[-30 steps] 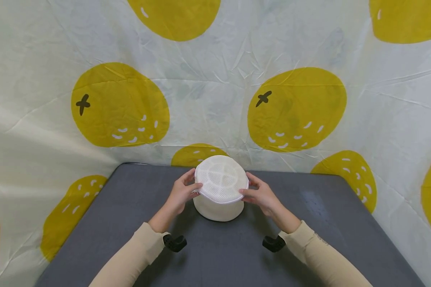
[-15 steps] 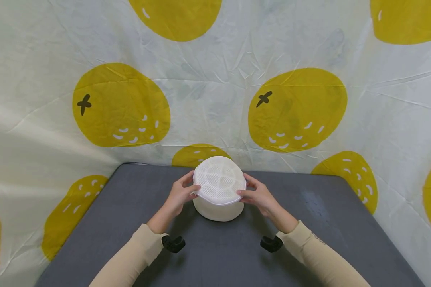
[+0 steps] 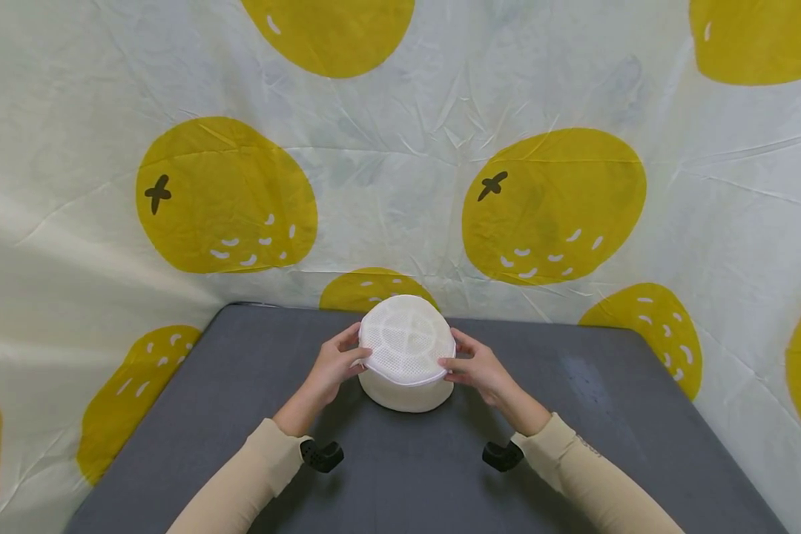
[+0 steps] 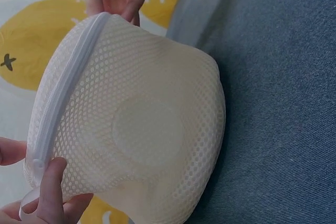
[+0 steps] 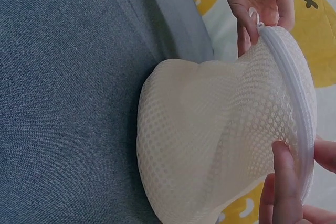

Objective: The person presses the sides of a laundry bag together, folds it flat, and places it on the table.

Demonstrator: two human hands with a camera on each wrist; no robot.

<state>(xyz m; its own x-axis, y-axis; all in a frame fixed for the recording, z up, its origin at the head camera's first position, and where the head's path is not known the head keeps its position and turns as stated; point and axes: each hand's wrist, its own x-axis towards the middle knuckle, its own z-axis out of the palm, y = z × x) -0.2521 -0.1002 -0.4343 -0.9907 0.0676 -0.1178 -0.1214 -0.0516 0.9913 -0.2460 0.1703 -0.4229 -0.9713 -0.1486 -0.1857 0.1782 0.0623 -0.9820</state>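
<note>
A cream mesh laundry bag [image 3: 406, 397], round with a flat top, stands on the grey table in front of me. Its white zipper [image 4: 65, 87] runs around the upper rim and looks closed along the visible stretch. On the left side, my left hand [image 3: 334, 365] pinches the rim between thumb and fingers, right by the zipper's pull loop [image 5: 254, 17]. My right hand [image 3: 482, 368] pinches the opposite side of the rim, thumb on top. The mesh top tilts toward me. In the right wrist view, the soft side wall sags inward below the rim.
The grey cloth-covered table [image 3: 387, 475] extends on both sides of the bag. Close behind it hangs a white curtain [image 3: 387, 193] printed with yellow fruit. Black wrist cameras [image 3: 322, 455] sit under both cuffs.
The bag's top has sunk slightly lower and its rim has shifted a little left, with both hands following. Its base has stayed in place, and both grips are kept.
</note>
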